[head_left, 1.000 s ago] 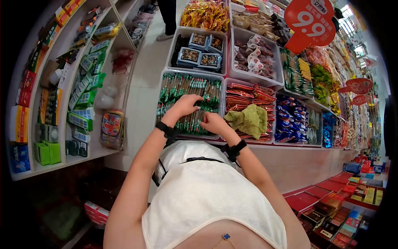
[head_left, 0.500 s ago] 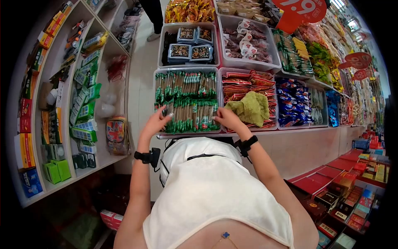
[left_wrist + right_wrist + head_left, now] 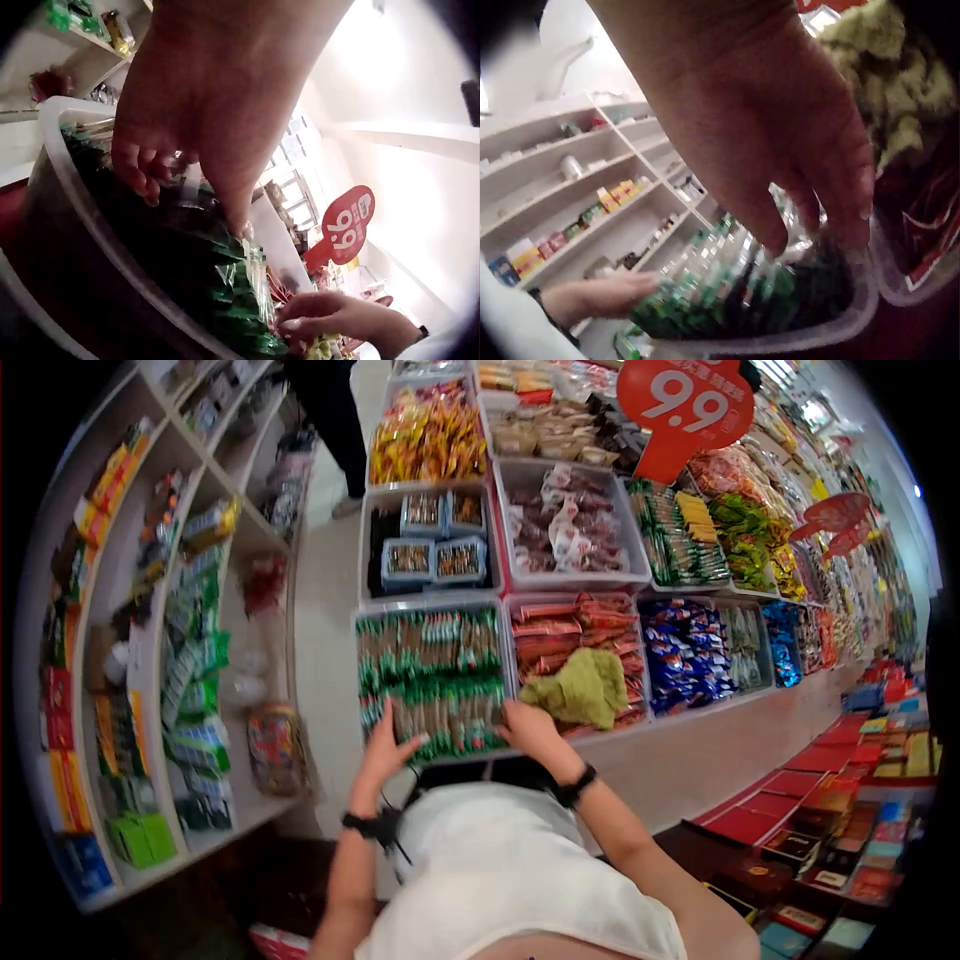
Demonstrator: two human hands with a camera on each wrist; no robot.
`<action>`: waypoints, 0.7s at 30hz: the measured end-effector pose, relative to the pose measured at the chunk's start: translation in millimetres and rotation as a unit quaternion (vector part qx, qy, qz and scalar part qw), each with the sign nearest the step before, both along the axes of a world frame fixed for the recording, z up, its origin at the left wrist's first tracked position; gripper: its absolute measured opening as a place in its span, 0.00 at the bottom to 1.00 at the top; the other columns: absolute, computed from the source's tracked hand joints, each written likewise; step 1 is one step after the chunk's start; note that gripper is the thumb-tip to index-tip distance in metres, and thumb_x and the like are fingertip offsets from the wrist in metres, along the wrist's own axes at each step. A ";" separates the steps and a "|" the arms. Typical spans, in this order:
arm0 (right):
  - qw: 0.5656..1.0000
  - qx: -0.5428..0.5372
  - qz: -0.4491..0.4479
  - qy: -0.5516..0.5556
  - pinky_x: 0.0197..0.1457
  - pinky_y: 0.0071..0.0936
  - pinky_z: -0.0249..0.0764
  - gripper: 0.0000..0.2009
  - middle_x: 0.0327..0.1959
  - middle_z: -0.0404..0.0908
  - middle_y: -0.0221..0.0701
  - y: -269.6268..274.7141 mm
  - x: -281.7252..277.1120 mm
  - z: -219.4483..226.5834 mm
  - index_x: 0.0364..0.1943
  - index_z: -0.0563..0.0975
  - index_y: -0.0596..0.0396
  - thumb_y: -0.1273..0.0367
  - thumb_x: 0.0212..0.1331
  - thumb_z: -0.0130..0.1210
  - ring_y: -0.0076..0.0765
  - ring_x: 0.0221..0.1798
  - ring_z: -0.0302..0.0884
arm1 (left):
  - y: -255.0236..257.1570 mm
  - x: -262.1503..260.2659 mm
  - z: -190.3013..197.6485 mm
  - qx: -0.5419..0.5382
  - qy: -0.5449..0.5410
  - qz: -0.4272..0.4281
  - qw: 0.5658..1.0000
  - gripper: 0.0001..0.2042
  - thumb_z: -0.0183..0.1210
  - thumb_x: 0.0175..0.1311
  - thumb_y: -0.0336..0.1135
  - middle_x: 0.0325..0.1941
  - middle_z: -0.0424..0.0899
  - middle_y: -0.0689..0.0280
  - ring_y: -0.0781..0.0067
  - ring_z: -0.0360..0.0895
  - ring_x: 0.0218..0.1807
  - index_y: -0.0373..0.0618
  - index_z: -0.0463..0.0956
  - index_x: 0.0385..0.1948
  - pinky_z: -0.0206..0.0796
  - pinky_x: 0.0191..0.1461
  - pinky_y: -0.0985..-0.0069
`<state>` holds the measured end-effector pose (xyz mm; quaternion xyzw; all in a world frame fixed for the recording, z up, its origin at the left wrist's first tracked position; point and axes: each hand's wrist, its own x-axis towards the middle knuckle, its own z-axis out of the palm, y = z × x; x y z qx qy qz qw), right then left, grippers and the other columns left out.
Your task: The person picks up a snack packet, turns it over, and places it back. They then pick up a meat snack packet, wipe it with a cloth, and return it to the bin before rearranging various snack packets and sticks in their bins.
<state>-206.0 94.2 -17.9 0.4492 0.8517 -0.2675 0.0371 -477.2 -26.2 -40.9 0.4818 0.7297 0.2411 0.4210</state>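
Note:
A translucent plastic tub (image 3: 780,346) holds slim green-and-clear snack packets (image 3: 450,722), laid side by side in a back row and a front row. My left hand (image 3: 385,748) is at the left end of the front row, thumb held apart from the fingers. In the left wrist view its thumb tip meets the packets. At the row's right end, my right hand (image 3: 533,730) points its fingers down into the tub, fingertips against the packets beside the right rim. The packets stretch between both hands.
A crumpled green cloth (image 3: 575,688) lies on red packets (image 3: 545,622) in the adjoining tub. Behind stands a tub of blue-edged packs (image 3: 408,557). Shelves (image 3: 165,840) line the left side, and a red price sign (image 3: 685,410) rises at the back. A person's leg (image 3: 335,430) shows beyond.
My left hand first moved off the packets' middle to the row's left end, then in against it. The right hand shifted to the right end. The head view has tilted, so the tubs sit lower.

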 end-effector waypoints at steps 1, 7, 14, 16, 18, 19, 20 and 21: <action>0.997 0.025 -0.003 0.076 0.33 0.43 0.73 0.15 0.29 0.79 0.39 -1.9 6.9 20.2 0.35 0.71 0.53 0.61 0.49 0.62 0.52 0.32 0.77 | -6.4 -1.9 -14.9 0.044 0.033 -0.012 0.998 0.50 0.67 0.53 0.45 0.65 0.61 0.44 0.46 0.62 0.65 0.48 0.36 0.71 0.56 0.66 0.60; 0.931 0.255 -0.262 0.006 0.65 0.46 0.59 0.37 0.66 0.57 0.46 30.6 65.2 66.0 0.61 0.63 0.52 0.58 0.44 0.66 0.57 0.63 0.59 | -6.4 23.6 11.7 0.067 0.066 0.059 0.994 0.43 0.64 0.56 0.33 0.56 0.66 0.54 0.56 0.69 0.52 0.52 0.43 0.71 0.64 0.53 0.66; 0.955 0.167 -0.245 -0.005 0.69 0.63 0.43 0.48 0.72 0.39 0.51 39.1 64.2 -35.7 0.70 0.45 0.52 0.55 0.49 0.64 0.59 0.74 0.37 | 5.3 14.5 11.1 -0.053 -0.017 0.086 0.995 0.45 0.68 0.52 0.41 0.59 0.67 0.49 0.58 0.68 0.57 0.39 0.48 0.68 0.64 0.56 0.68; 0.963 0.120 -0.239 -0.042 0.70 0.61 0.42 0.45 0.72 0.39 0.51 39.1 69.4 -31.1 0.70 0.47 0.52 0.59 0.52 0.62 0.58 0.74 0.37 | 9.3 11.4 10.8 -0.029 -0.016 0.065 0.997 0.45 0.69 0.51 0.44 0.64 0.63 0.45 0.55 0.67 0.61 0.36 0.51 0.67 0.62 0.60 0.66; 0.963 0.124 -0.235 0.051 0.69 0.60 0.47 0.37 0.71 0.43 0.53 38.4 81.1 -33.9 0.67 0.54 0.56 0.68 0.51 0.57 0.60 0.73 0.41 | 17.5 2.6 20.8 -0.078 0.107 0.015 0.991 0.42 0.68 0.49 0.49 0.62 0.65 0.44 0.53 0.68 0.59 0.36 0.57 0.63 0.62 0.60 0.64; 0.952 0.114 -0.241 0.153 0.69 0.55 0.49 0.35 0.68 0.49 0.54 39.5 90.2 -35.5 0.65 0.56 0.60 0.70 0.51 0.54 0.61 0.71 0.46 | 30.4 16.5 42.2 -0.145 0.165 0.006 0.976 0.41 0.68 0.49 0.52 0.60 0.67 0.45 0.51 0.70 0.58 0.37 0.62 0.61 0.63 0.59 0.63; 0.937 0.083 -0.255 0.224 0.69 0.48 0.53 0.33 0.66 0.54 0.54 42.3 102.4 -38.8 0.64 0.55 0.64 0.68 0.54 0.54 0.60 0.68 0.52 | 40.6 41.4 58.0 -0.116 0.295 0.070 0.946 0.37 0.67 0.50 0.52 0.57 0.69 0.46 0.50 0.70 0.55 0.39 0.65 0.58 0.64 0.57 0.60; 0.921 -0.027 -0.257 0.293 0.68 0.43 0.56 0.32 0.66 0.56 0.53 47.0 123.3 -15.2 0.63 0.55 0.66 0.66 0.57 0.54 0.58 0.67 0.54 | 49.3 74.8 77.3 -0.092 0.414 0.142 0.894 0.33 0.65 0.51 0.52 0.54 0.71 0.48 0.48 0.71 0.53 0.40 0.69 0.55 0.64 0.55 0.58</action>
